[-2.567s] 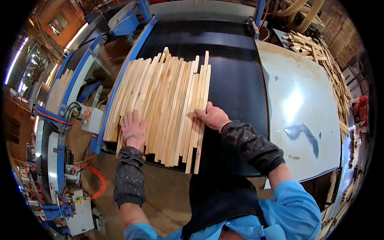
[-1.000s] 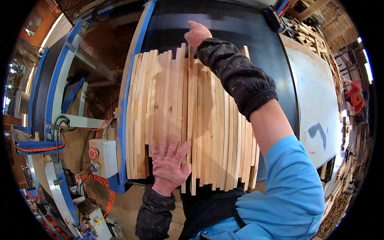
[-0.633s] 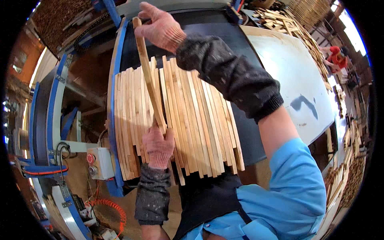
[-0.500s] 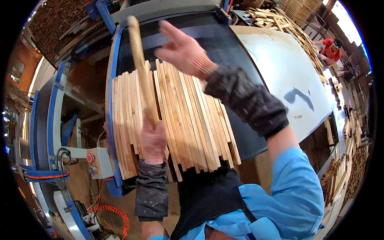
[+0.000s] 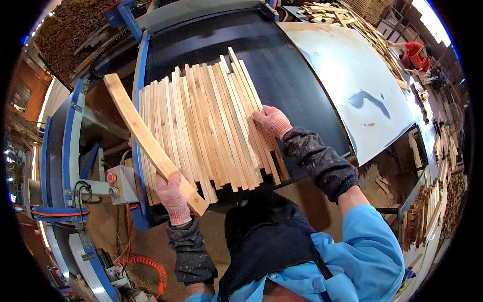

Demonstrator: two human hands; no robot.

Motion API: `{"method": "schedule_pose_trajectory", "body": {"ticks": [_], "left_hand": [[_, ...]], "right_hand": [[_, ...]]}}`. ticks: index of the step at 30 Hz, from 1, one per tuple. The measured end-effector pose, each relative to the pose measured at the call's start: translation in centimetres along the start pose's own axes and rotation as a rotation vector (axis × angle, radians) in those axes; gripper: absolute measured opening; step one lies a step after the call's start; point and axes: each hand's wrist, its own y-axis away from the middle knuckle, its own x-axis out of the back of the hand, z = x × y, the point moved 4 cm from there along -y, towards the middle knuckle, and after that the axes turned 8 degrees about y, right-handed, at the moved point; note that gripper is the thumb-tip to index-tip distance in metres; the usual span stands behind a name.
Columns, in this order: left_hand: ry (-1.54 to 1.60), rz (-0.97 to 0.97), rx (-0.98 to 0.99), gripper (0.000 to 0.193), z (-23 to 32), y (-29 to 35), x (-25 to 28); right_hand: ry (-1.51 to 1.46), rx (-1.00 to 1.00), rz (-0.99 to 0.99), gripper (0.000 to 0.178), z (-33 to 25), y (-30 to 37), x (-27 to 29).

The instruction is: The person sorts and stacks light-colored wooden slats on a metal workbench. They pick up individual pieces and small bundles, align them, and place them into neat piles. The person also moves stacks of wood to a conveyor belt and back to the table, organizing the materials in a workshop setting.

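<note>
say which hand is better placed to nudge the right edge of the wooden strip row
Probably the right hand: its fingers rest at the right edge of the row, while the left hand holds a loose strip.

A long, flat, honey-coloured wooden strip slants across the left edge of a row of narrow, pale wooden strips, packed side by side, ends uneven.

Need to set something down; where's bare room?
Free: the black surface between the strips and the pale sheet, away from the right hand; that surface beyond the strips' far ends; the sheet itself. Crowded: along the blue rail, packed strips and the board in the left hand.
</note>
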Motion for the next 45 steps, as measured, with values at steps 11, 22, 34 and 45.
{"method": "schedule_pose_trajectory", "body": {"ticks": [11,22,34,45], "left_hand": [[0.048,0.072,-0.052,0.035,-2.0,8.1,-1.0],[-0.018,0.151,-0.059,0.042,-2.9,12.9,-2.8],[0.042,-0.132,0.035,0.045,-0.9,10.6,2.0],[0.051,-0.283,0.135,0.044,-1.3,8.4,3.3]], "right_hand": [[0.583,0.727,-0.170,0.087,-7.7,18.4,-3.8],[0.607,0.786,-0.051,0.073,-7.8,18.1,-5.1],[0.576,0.763,0.169,0.072,-7.2,21.6,-5.6],[0.592,0.211,-0.152,0.072,-11.6,22.6,-9.0]]}}
